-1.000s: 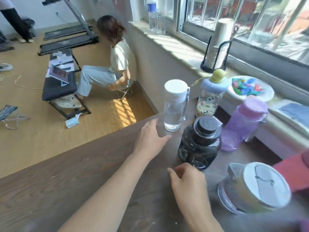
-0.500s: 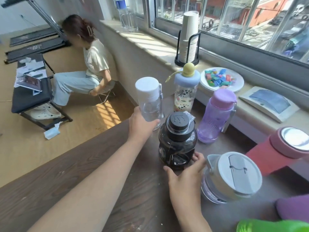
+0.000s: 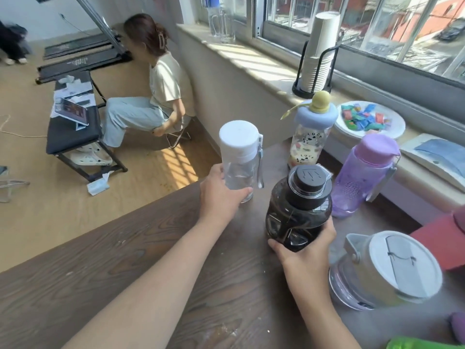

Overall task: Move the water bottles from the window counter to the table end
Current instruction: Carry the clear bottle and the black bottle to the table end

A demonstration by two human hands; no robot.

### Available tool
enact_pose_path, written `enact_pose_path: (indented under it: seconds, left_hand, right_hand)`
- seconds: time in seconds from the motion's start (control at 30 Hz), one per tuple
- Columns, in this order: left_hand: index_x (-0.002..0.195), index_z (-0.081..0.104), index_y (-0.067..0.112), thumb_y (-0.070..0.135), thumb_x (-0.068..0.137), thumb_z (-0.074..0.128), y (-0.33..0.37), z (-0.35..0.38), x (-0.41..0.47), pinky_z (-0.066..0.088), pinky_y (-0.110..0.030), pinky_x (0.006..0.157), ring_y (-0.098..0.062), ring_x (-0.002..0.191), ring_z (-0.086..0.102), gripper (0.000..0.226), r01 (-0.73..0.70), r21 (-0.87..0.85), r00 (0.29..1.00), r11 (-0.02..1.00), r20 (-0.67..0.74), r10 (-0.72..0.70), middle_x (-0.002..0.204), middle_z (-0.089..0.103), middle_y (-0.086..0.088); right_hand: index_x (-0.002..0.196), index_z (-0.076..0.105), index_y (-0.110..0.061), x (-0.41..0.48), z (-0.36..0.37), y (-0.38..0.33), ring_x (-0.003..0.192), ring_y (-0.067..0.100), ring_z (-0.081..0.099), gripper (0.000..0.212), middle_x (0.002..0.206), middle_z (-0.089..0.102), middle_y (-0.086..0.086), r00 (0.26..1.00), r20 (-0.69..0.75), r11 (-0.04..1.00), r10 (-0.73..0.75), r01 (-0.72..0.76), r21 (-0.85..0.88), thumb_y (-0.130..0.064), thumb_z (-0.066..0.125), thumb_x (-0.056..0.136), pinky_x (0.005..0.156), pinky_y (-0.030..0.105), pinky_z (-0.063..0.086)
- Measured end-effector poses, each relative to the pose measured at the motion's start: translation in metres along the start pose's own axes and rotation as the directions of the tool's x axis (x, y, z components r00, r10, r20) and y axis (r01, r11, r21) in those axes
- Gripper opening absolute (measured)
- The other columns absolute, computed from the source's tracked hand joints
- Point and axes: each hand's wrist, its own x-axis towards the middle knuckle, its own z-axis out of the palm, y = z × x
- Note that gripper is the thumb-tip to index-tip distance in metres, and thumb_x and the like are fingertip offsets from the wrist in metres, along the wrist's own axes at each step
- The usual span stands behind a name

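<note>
A clear bottle with a white cap stands on the dark wooden table near its far edge, and my left hand is wrapped around its lower part. My right hand grips the base of a squat dark bottle with a black cap. Behind them stand a cow-print bottle with a blue lid and a purple bottle. A large bottle with a grey-white lid sits at the right, beside a red bottle.
On the window counter are a rack of paper cups, a plate of wrapped sweets, a flat grey scale and two far bottles. A person sits on the floor by a black bench.
My left hand reached forward and closed around the clear bottle. My right hand moved up to the dark bottle and took hold of its base. The view shifted.
</note>
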Motion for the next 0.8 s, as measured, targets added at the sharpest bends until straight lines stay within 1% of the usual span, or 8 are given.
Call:
enact_pose_path:
  seconds: [0.1, 0.17, 0.23, 0.33, 0.43, 0.53, 0.7, 0.8]
  left_hand:
    - [0.122, 0.063, 0.031, 0.044, 0.058, 0.094, -0.01, -0.018, -0.008, 0.061, -0.045, 0.095, -0.019, 0.11, 0.072, 0.072, -0.005, 0.003, 1.0, 1.0, -0.023, 0.005, 0.117, 0.076, 0.007]
    - [0.12, 0.063, 0.031, 0.043, 0.058, 0.095, -0.018, -0.03, -0.013, 0.061, -0.045, 0.094, -0.018, 0.11, 0.072, 0.07, -0.008, 0.008, 0.999, 1.0, -0.035, 0.008, 0.118, 0.075, 0.008]
    - [0.117, 0.063, 0.033, 0.045, 0.056, 0.093, -0.026, -0.04, -0.017, 0.062, -0.045, 0.093, -0.016, 0.11, 0.072, 0.069, -0.012, 0.001, 0.999, 1.0, -0.046, 0.012, 0.116, 0.075, 0.011]
    - [0.116, 0.065, 0.03, 0.044, 0.054, 0.095, -0.037, -0.055, -0.025, 0.063, -0.044, 0.093, -0.016, 0.107, 0.074, 0.069, 0.0, -0.013, 0.998, 1.0, -0.069, -0.001, 0.115, 0.077, 0.01]
    - [0.118, 0.067, 0.028, 0.038, 0.057, 0.098, -0.045, -0.074, -0.035, 0.063, -0.042, 0.094, -0.015, 0.107, 0.074, 0.07, 0.016, -0.033, 0.995, 0.999, -0.1, -0.019, 0.118, 0.077, 0.008]
    - [0.123, 0.066, 0.026, 0.035, 0.06, 0.099, -0.058, -0.1, -0.048, 0.063, -0.039, 0.096, -0.014, 0.109, 0.073, 0.071, 0.046, -0.048, 0.991, 0.998, -0.126, -0.052, 0.123, 0.075, 0.006]
    - [0.12, 0.067, 0.031, 0.038, 0.06, 0.098, -0.097, -0.166, -0.08, 0.064, -0.039, 0.092, -0.009, 0.105, 0.074, 0.068, 0.13, -0.079, 0.961, 0.988, -0.237, -0.145, 0.117, 0.075, 0.011]
    - [0.112, 0.068, 0.034, 0.038, 0.057, 0.097, -0.133, -0.218, -0.109, 0.065, -0.039, 0.09, -0.005, 0.102, 0.075, 0.063, 0.203, -0.101, 0.924, 0.974, -0.311, -0.225, 0.111, 0.075, 0.016]
  right_hand:
    - [0.154, 0.017, -0.027, 0.006, 0.003, 0.006, 0.142, 0.023, 0.04, 0.13, 0.151, 0.042, -0.001, 1.0, -0.024, 0.999, -0.016, 0.015, -0.042, -0.013, 0.096, 0.052, 0.118, 0.05, 0.033]
    - [0.146, 0.026, -0.025, 0.009, 0.006, 0.005, 0.135, 0.027, 0.045, 0.122, 0.143, 0.046, 0.001, 0.999, -0.047, 0.996, -0.025, 0.021, -0.083, -0.017, 0.099, 0.048, 0.114, 0.051, 0.038]
    - [0.137, 0.03, -0.023, 0.01, 0.008, 0.003, 0.127, 0.023, 0.053, 0.113, 0.136, 0.05, 0.002, 0.998, -0.048, 0.997, -0.028, 0.024, -0.075, -0.017, 0.1, 0.049, 0.11, 0.049, 0.044]
    - [0.136, 0.032, -0.019, 0.007, 0.009, -0.005, 0.116, 0.015, 0.06, 0.105, 0.126, 0.056, -0.005, 0.999, -0.03, 0.997, -0.022, 0.019, -0.075, -0.013, 0.099, 0.055, 0.107, 0.043, 0.048]
    - [0.135, 0.034, -0.023, -0.004, 0.016, -0.013, 0.111, 0.013, 0.062, 0.103, 0.121, 0.06, -0.009, 1.0, 0.008, 0.992, -0.019, 0.02, -0.122, -0.017, 0.099, 0.055, 0.101, 0.041, 0.051]
    - [0.134, 0.034, -0.028, -0.023, 0.033, -0.022, 0.112, 0.016, 0.061, 0.102, 0.123, 0.06, -0.009, 0.995, 0.097, 0.986, -0.006, 0.022, -0.167, -0.024, 0.098, 0.055, 0.095, 0.038, 0.051]
    - [0.134, 0.033, -0.036, -0.071, 0.081, -0.036, 0.113, 0.013, 0.06, 0.103, 0.119, 0.057, -0.023, 0.958, 0.288, 0.981, -0.012, 0.066, -0.18, -0.029, 0.097, 0.053, 0.097, 0.039, 0.049]
    - [0.136, 0.034, -0.034, -0.111, 0.119, -0.045, 0.112, 0.011, 0.061, 0.105, 0.123, 0.059, -0.019, 0.917, 0.398, 0.981, -0.025, 0.098, -0.165, -0.028, 0.098, 0.053, 0.097, 0.037, 0.05]
